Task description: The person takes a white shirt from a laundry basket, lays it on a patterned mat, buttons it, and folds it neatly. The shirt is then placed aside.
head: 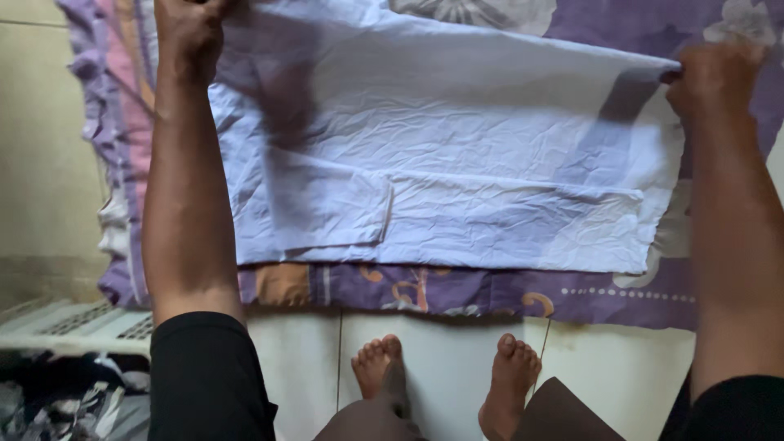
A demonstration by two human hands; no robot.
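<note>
A pale white, creased cloth (457, 163) is spread flat over a purple patterned bedspread (457, 290). My left hand (189, 33) grips its far left corner at the top of the head view. Its far right corner is pinched in my right hand (712, 77). Both arms reach forward in black sleeves. A folded flap of the cloth lies at its lower left.
The bedspread's frilled edge (106, 139) hangs at the left beside a cream wall. My two bare feet (445, 371) stand on white floor tiles below the bed. A white plastic basket (73, 322) with dark clothes sits at the lower left.
</note>
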